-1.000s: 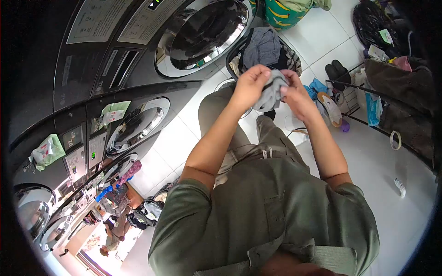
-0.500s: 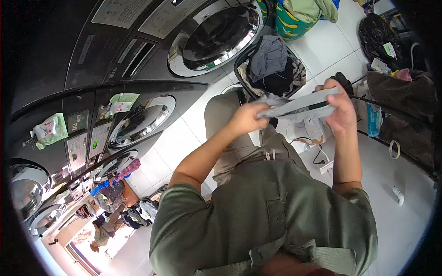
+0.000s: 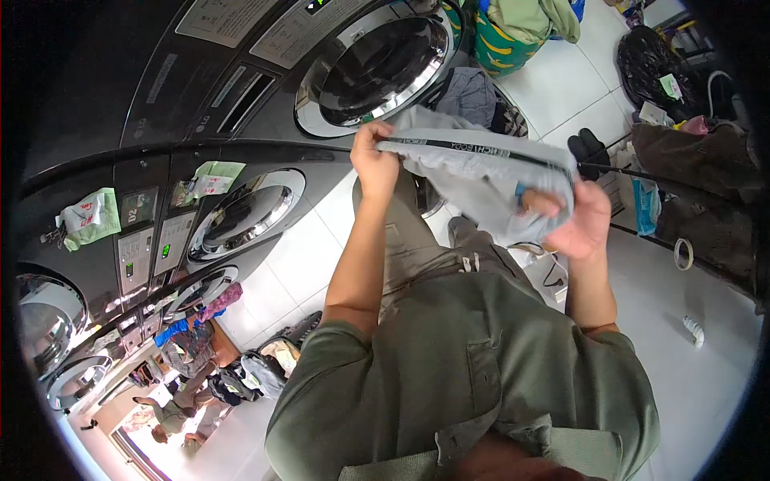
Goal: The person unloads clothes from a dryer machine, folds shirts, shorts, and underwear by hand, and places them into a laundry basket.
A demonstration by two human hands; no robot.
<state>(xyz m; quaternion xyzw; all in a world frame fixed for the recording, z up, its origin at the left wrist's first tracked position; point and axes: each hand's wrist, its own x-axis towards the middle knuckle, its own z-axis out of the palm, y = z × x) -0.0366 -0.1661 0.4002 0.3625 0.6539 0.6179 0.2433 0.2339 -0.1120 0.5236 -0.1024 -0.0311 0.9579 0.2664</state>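
Stretched between my two hands is a pair of light grey underpants [image 3: 473, 176], with a dark lettered band along the waistband. My left hand [image 3: 374, 164] is closed on the left end of that waistband. At the other end my right hand [image 3: 585, 220] grips the fabric, and some of its fingers show within the waist opening. Beyond the underpants sits a laundry basket [image 3: 517, 120] holding dark and grey clothes, partly covered by the cloth.
Stacked black machines with round doors [image 3: 381, 68] line the left side. A green patterned bag of clothes [image 3: 505, 44] stands past the basket. A black plastic bag [image 3: 650, 60] and a shelf with dark cloth [image 3: 690, 168] are at right. Another person [image 3: 172, 413] is far off at lower left.
My hands have moved apart, the left one up and leftward. The underpants, earlier bunched and narrow, are now spread with the waistband lettering visible. The right hand has dropped lower.
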